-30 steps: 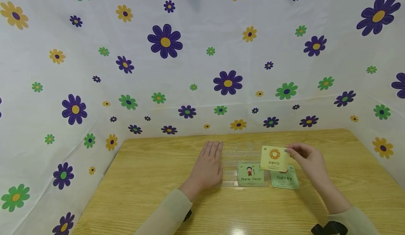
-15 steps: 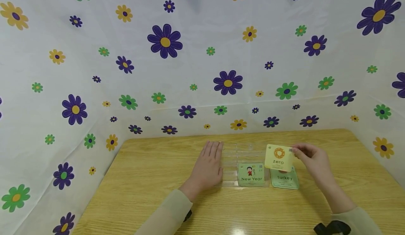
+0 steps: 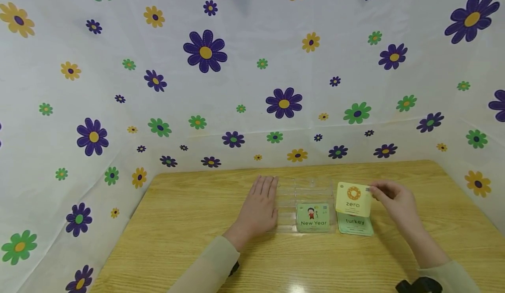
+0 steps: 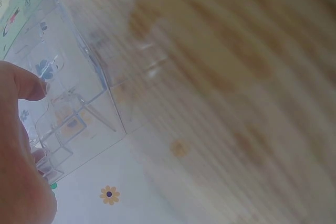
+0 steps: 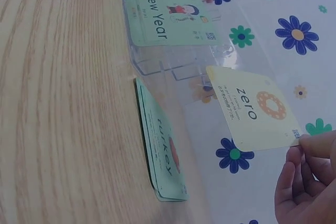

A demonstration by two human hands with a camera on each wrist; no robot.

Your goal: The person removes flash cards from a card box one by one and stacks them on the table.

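Observation:
Between thumb and fingers, my right hand pinches the corner of a yellow flashcard printed "zero" with an orange ring. The right wrist view shows this flashcard held up above a small stack of green "turkey" flashcards lying on the table. A clear plastic tiered card rack stands left of the stack, with a green "New Year" flashcard in its front right slot. My left hand rests with straight fingers along the rack's left side. Its thumb touches the clear plastic in the left wrist view.
The wood-grain table has its back edge against a white flower-print cloth, which also hangs at both sides. Black straps sit at the wrists.
My right hand has moved a little to the right with the "zero" flashcard, which now overlaps the "turkey" stack more squarely. The left hand and the rack stay where they were.

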